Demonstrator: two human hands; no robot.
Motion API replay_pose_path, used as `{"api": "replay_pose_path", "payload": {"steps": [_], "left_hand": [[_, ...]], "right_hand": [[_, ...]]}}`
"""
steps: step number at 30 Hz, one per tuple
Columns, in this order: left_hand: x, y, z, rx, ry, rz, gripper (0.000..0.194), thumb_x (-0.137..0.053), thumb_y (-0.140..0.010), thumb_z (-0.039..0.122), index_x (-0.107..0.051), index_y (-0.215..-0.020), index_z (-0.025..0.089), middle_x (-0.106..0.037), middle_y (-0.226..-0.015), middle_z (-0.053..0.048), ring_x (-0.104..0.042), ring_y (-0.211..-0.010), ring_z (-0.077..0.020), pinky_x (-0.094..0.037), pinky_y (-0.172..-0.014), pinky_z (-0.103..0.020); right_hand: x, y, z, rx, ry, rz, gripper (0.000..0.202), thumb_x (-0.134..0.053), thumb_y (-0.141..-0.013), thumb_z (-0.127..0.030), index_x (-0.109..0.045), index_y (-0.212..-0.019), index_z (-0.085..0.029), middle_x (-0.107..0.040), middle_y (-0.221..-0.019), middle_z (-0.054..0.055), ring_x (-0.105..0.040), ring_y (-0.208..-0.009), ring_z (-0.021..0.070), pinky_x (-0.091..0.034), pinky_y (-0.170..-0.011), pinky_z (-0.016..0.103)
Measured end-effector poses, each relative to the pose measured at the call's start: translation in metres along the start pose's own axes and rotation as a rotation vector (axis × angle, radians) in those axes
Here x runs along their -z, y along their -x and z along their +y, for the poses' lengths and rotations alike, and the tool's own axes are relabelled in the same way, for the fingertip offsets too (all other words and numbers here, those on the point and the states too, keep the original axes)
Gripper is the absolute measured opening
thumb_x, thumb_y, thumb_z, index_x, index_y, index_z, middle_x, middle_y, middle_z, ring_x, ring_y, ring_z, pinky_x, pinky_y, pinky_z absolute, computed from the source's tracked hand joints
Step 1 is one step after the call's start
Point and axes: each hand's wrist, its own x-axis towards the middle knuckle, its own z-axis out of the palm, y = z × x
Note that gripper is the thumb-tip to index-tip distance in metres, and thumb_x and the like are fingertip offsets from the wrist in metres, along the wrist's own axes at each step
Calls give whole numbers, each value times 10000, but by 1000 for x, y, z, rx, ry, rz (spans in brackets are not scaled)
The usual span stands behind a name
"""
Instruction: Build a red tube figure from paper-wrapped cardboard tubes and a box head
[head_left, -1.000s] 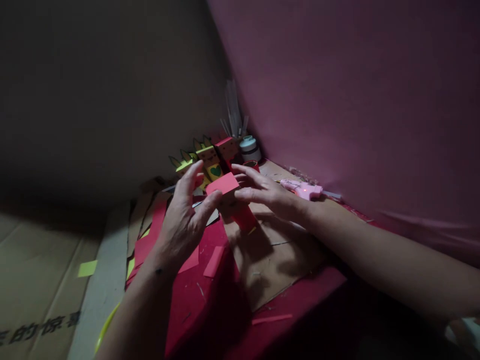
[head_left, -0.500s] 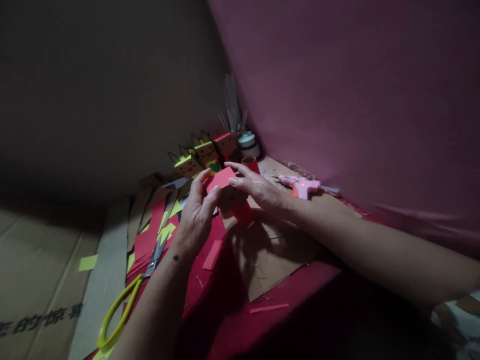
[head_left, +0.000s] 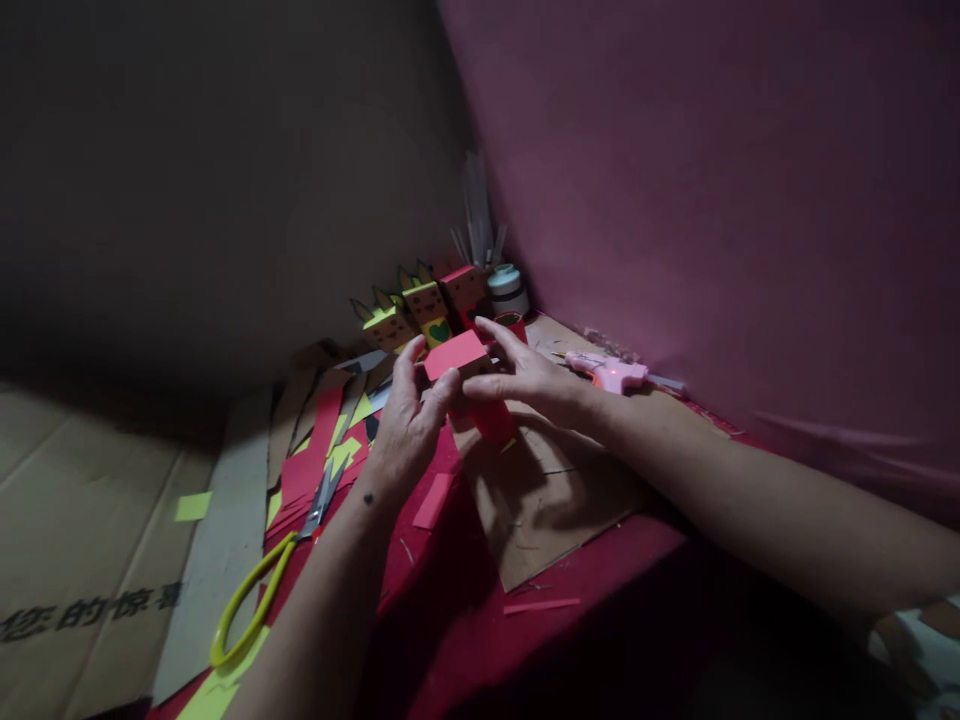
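A paper figure [head_left: 457, 352] with a red flat-topped box head and a red tube-like body stands upright between my hands on a cardboard sheet [head_left: 555, 530]. My left hand [head_left: 409, 415] grips the head from the left, with the thumb at the near side and fingers at the far side. From the right, my right hand [head_left: 529, 378] closes on the same head, with the thumb low near its front and the fingers beyond its far corner. The figure's front is partly hidden by my thumbs. Just behind my right fingers stands a red tube [head_left: 511, 322].
Several similar figures [head_left: 424, 298] stand at the back beside a pale blue jar [head_left: 508, 290]. A pink glue gun [head_left: 611, 370] lies right. Yellow-handled scissors [head_left: 313, 518] and red paper pieces [head_left: 304, 475] lie left. A pink wall hanging [head_left: 712, 200] rises at the right.
The view has shifted slightly, so the scene sits a little further right. My right thumb has dropped from the head's top edge to its front side. Both hands remain around the figure.
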Motion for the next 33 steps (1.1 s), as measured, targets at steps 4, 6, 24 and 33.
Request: {"api": "replay_pose_path", "payload": {"steps": [4, 6, 24, 33], "left_hand": [[0, 1, 2, 12, 28, -7, 726, -533, -886, 565, -353, -1457, 155, -512, -1380, -177, -500, -1253, -321, -449, -1019, -477], [1, 2, 3, 24, 45, -20, 746, -545, -878, 569, -341, -1464, 154, -556, -1287, -170, -540, -1192, -319, -473, -982, -483], [5, 16, 8, 208, 369, 54, 666, -615, -863, 511, -424, -1357, 107, -672, -1051, -123, -673, -820, -208, -553, -764, -385], [-15, 27, 11, -14, 232, -33, 460, -672, -822, 346, -499, -1214, 179, -634, -1051, -94, -641, -924, -225, -527, -792, -379]], "right_hand": [[8, -2, 12, -76, -31, -79, 962, -813, -555, -96, -413, -1417, -242, -666, -1139, 83, -640, -1068, 302, -522, -937, 473], [6, -1, 13, -102, -12, -69, 708, -744, -542, -40, -589, -1205, -236, -695, -1016, 52, -657, -975, 294, -547, -849, 442], [8, -2, 10, -190, -489, 92, 343, -792, -689, -300, -678, -992, -187, -731, -965, 78, -664, -908, 245, -521, -880, 417], [6, -4, 5, -252, -588, 186, 299, -783, -687, -249, -667, -956, -190, -733, -919, 61, -659, -902, 232, -531, -859, 382]]}}
